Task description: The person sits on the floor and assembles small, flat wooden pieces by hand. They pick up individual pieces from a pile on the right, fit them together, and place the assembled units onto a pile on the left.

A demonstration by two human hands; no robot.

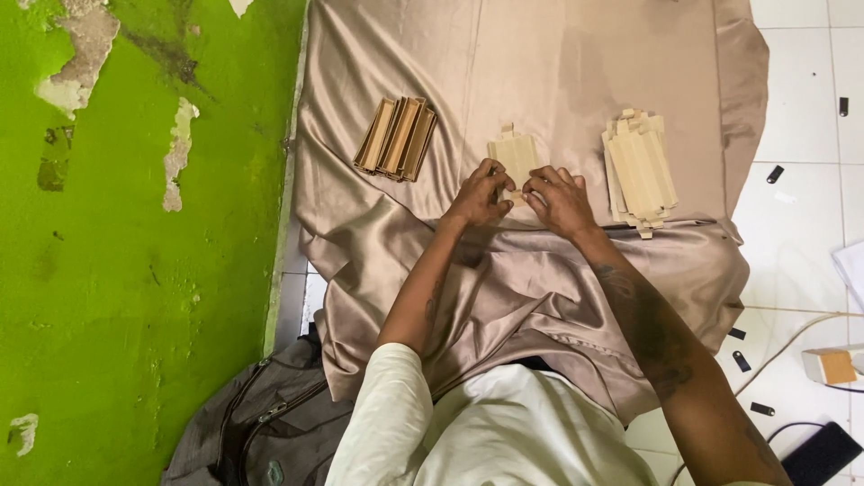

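A flat cardboard piece (516,155), tan and notched at its far end, is lying on the satin cloth (558,63) near the middle of the cloth's flat area, and both hands are working at its near edge. The left hand (479,193) is gripping the near left corner of the piece, with fingers curled and the fingertips pressed together on the cardboard. The right hand (558,200) is gripping the near right corner in the same manner, with fingers bent and closed on the edge. The two hands are sitting just beside each other, almost touching. To the right, near the cloth's right edge, a stack of flat cardboard pieces (640,171) is resting, fanned slightly. To the left, toward the cloth's left edge, a bundle of folded cardboard boxes (397,138) is lying on its side. The cloth is draping over the person's lap at its near edge. A grey bag (256,423) is lying beside the green wall (135,270), below the cloth's near left corner.
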